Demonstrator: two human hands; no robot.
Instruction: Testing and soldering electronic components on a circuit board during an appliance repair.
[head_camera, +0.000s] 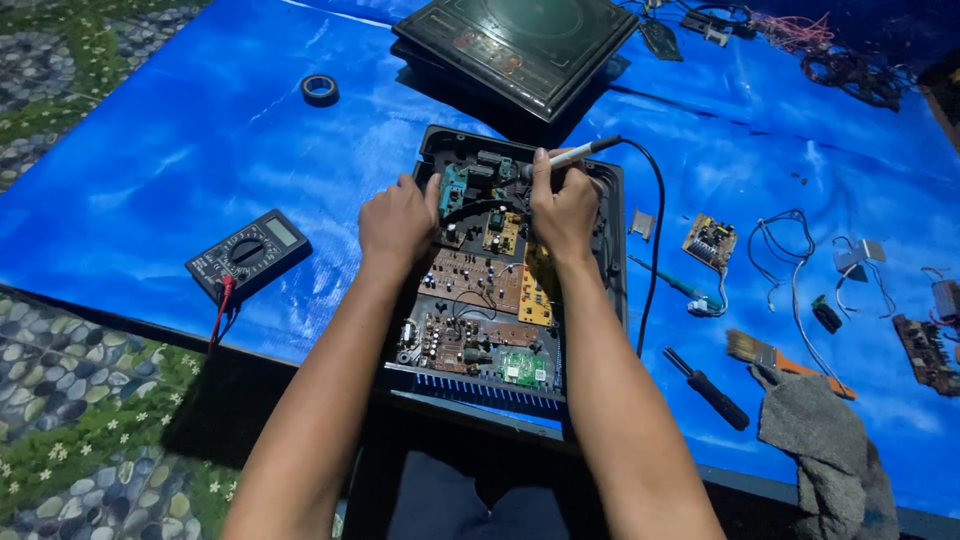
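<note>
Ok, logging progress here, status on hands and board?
Right hand grips soldering iron, tip at open case. Left hand steadies circuit boards. Nothing in the way.

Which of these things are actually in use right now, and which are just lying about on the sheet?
In use:
right hand holding the soldering iron
left hand on the opened appliance base
circuit boards inside it

Lying about:
multimeter
tape roll
brush
screwdriver
grey cloth
removed top cover
</note>
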